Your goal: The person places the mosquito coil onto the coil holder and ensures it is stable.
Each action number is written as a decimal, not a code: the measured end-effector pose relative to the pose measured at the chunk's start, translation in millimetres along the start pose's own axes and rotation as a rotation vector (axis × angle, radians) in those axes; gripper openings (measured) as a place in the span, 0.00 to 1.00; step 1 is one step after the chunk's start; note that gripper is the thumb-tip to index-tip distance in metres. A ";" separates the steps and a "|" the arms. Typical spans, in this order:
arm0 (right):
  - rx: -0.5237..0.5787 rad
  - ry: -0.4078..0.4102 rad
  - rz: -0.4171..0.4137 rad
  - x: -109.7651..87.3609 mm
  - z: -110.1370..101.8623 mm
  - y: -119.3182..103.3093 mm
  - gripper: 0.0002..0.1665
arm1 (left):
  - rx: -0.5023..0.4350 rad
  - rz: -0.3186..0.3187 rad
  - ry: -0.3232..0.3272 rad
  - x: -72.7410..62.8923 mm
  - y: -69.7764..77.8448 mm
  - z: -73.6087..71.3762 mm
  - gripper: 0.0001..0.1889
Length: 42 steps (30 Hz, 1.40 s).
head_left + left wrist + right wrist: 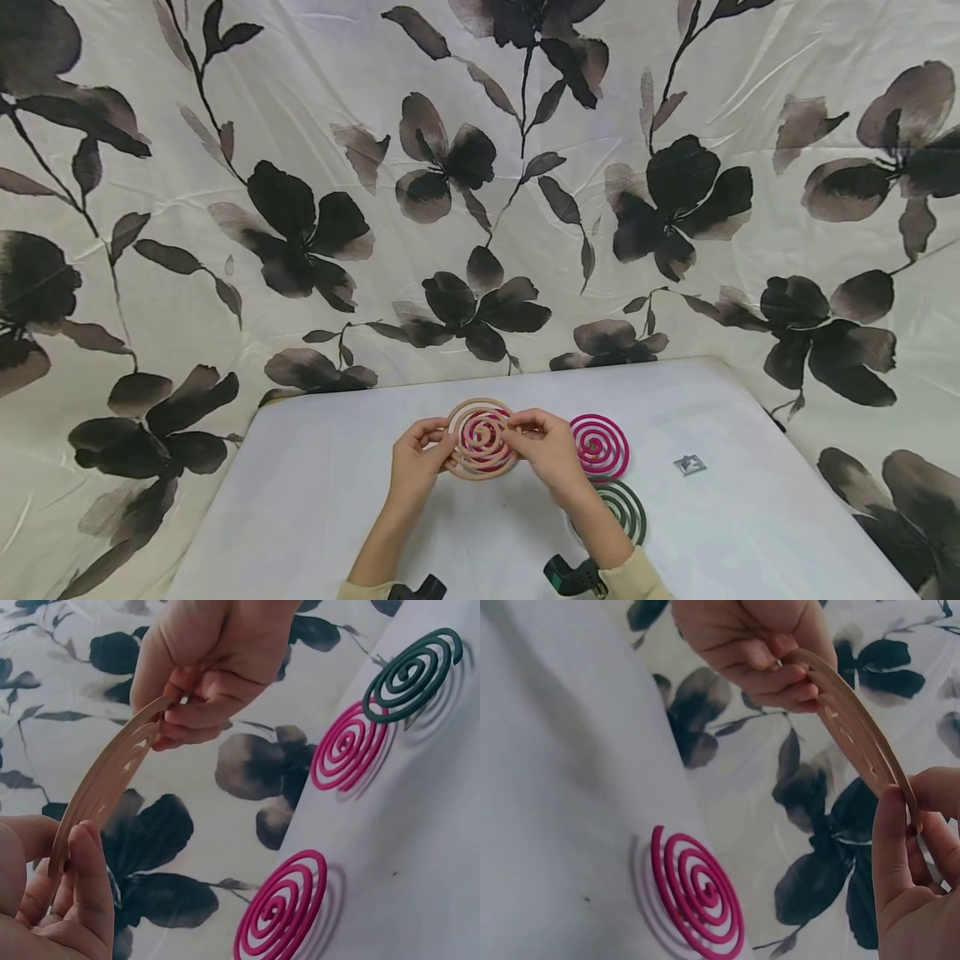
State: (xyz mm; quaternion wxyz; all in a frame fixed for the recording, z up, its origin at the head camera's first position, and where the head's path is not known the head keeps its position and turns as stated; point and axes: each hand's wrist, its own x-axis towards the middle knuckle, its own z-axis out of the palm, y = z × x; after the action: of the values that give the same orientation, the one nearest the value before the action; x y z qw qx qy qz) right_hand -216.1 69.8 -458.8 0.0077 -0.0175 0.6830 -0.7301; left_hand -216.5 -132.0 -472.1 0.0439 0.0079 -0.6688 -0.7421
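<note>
Both hands hold a tan mosquito coil [105,774] up above the white table, one at each side edge. My left hand [416,460] pinches its left edge between thumb and fingers. On the opposite edge, my right hand [550,454] has a similar pinch. In the wrist views the coil appears nearly edge-on and slightly bowed. A pink mosquito coil [708,892] lies on the table beyond it; in the head view its pink shows through the tan spiral's gaps.
Right of the hands, a second pink coil [592,445] lies flat. A green coil [627,505] sits nearer, partly hidden by the right forearm. Farther right is a small silver metal piece [690,464]. Behind the table [300,483] hangs a floral cloth [465,242].
</note>
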 end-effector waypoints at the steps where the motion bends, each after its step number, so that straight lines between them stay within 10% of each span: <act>1: 0.002 0.008 0.005 -0.5 -2.3 -0.2 0.12 | 0.000 -0.003 -0.007 0.4 -0.6 2.6 0.15; 20: -0.018 0.160 0.034 -7.2 -43.9 3.1 0.11 | 0.032 0.003 -0.163 12.7 -3.9 47.5 0.16; 42: -0.025 0.150 0.057 -12.0 -87.5 8.6 0.15 | -0.008 -0.034 -0.322 29.3 -9.7 94.4 0.15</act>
State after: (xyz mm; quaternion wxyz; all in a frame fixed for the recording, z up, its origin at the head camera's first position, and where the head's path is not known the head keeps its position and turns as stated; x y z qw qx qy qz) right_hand -207.4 156.9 -473.4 -0.0229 0.0569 0.6908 -0.7204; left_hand -252.9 -39.6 -470.4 -0.0764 -0.1002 -0.6640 -0.7371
